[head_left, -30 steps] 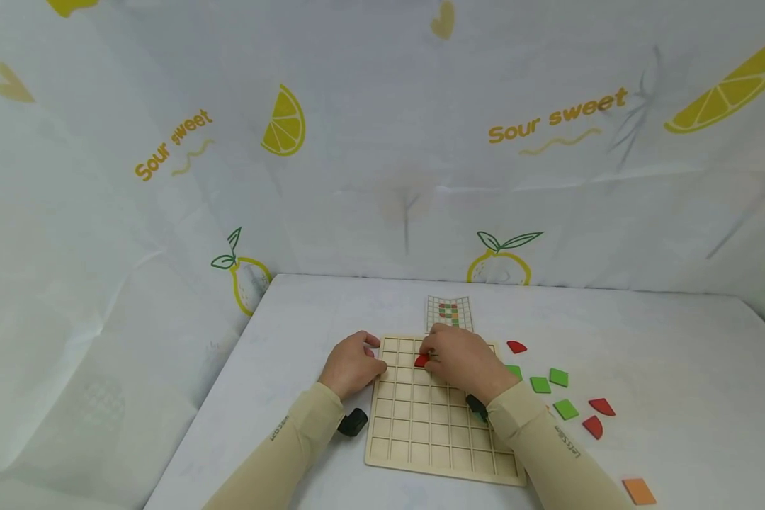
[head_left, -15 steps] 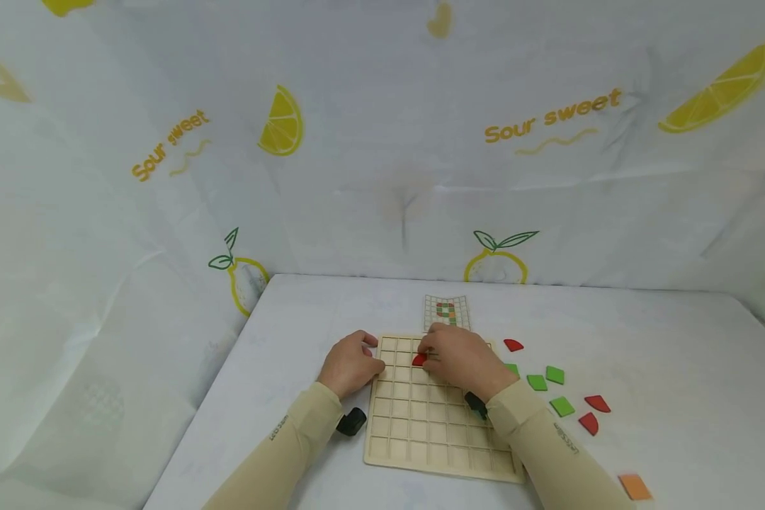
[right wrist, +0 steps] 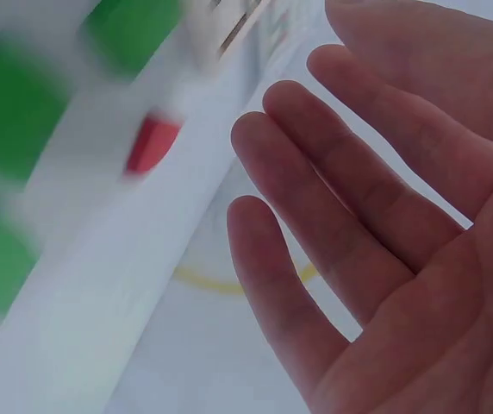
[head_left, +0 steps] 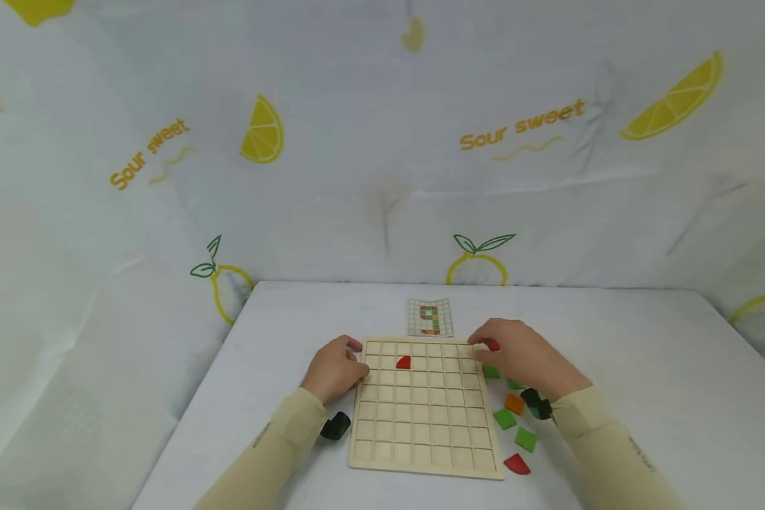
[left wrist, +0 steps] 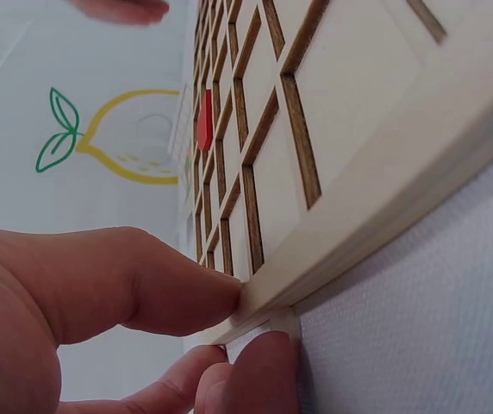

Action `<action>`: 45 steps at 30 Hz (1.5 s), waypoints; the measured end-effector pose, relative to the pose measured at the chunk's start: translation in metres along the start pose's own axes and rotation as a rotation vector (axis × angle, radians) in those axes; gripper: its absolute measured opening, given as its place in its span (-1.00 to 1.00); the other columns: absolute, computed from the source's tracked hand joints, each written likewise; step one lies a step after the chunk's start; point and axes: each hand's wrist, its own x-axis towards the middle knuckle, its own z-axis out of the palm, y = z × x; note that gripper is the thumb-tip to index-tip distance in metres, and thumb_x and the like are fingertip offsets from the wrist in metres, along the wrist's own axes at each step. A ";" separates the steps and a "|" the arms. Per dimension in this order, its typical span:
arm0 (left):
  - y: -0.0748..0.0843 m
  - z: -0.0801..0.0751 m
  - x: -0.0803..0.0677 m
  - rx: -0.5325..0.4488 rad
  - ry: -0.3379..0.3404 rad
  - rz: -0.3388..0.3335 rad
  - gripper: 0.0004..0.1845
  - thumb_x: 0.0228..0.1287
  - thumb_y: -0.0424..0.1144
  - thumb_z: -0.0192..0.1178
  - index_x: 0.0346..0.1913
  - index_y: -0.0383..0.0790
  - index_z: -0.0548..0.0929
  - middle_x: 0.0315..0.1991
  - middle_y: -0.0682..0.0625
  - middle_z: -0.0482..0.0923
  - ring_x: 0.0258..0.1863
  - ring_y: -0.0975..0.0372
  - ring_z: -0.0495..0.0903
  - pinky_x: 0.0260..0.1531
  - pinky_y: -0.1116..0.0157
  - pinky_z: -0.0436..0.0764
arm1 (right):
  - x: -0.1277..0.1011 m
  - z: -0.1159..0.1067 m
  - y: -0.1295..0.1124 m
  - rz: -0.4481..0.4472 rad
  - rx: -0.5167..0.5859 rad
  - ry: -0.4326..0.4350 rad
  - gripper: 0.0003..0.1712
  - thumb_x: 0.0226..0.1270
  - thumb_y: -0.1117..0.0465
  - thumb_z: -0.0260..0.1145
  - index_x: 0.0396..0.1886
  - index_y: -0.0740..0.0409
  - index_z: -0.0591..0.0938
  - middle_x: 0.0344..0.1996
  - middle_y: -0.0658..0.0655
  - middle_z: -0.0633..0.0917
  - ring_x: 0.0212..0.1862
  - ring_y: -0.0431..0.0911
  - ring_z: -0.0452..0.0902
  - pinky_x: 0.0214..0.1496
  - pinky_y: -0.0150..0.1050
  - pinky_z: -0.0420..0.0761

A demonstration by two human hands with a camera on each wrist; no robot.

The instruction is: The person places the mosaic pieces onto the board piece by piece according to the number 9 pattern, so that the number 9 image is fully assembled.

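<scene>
A wooden grid board [head_left: 421, 418] lies on the table, with a red quarter-circle tile [head_left: 404, 363] in one cell near its far side. My left hand [head_left: 334, 370] grips the board's left edge. In the left wrist view its thumb [left wrist: 160, 280] presses the rim while other fingers lie against the side and underneath. At the board's far right corner hovers my right hand [head_left: 524, 354]. Its fingers [right wrist: 315, 198] are extended and apart in the right wrist view, holding nothing visible. Close by lies another red tile [right wrist: 153, 143], partly covered by that hand in the head view.
A small pattern card [head_left: 430, 316] with a coloured grid sits beyond the board. Right of the board lie several green square tiles [head_left: 525, 440], an orange tile [head_left: 514, 404] and a red quarter-circle tile [head_left: 517, 464]. A printed lemon cloth [head_left: 357, 142] hangs behind.
The right hand has let go of the red quarter-circle tile in its cell and moved right, off the board toward the loose tiles. The left hand keeps its hold. The head view has shifted right.
</scene>
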 end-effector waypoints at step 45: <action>-0.002 0.001 0.001 -0.071 -0.019 -0.010 -0.54 0.20 -0.33 0.38 0.19 -0.24 0.65 -0.14 -0.07 0.59 -0.41 0.21 0.64 -0.36 0.31 0.59 | -0.037 -0.016 0.080 0.185 -0.106 -0.005 -0.69 0.30 0.19 0.59 0.00 0.18 0.85 -0.04 0.13 0.78 -0.01 0.05 0.66 0.11 0.14 0.73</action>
